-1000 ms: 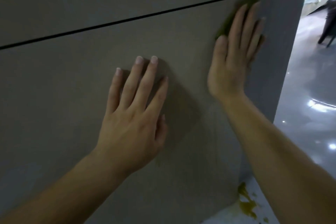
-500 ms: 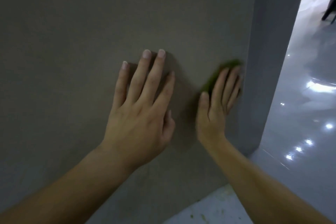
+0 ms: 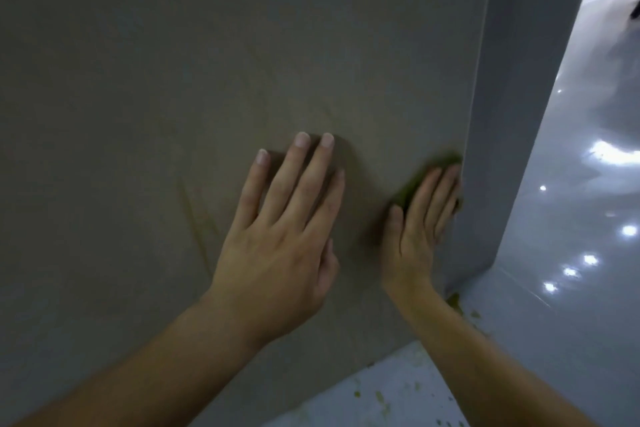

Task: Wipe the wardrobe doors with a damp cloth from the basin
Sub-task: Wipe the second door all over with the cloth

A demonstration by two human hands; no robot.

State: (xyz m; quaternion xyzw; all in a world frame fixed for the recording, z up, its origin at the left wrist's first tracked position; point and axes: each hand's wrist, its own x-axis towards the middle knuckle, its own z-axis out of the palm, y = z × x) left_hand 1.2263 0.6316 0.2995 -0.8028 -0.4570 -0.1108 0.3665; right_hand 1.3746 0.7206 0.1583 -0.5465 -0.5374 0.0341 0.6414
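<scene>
The grey-brown wardrobe door (image 3: 173,80) fills most of the view. My left hand (image 3: 280,229) lies flat against it with fingers straight and spread. To its right, my right hand (image 3: 422,218) presses a green cloth (image 3: 420,172) flat against the door, right at the door's right edge. Only the cloth's top shows past my fingertips. The basin is out of view.
A grey side panel (image 3: 512,114) runs down beside the door's right edge. Glossy grey floor (image 3: 571,288) with light reflections lies to the right. Greenish-yellow specks (image 3: 457,300) dot the floor at the wardrobe's foot.
My right hand has slid the green cloth down the door's right edge, from near the horizontal seam to low on the panel. The left hand stays flat on the door.
</scene>
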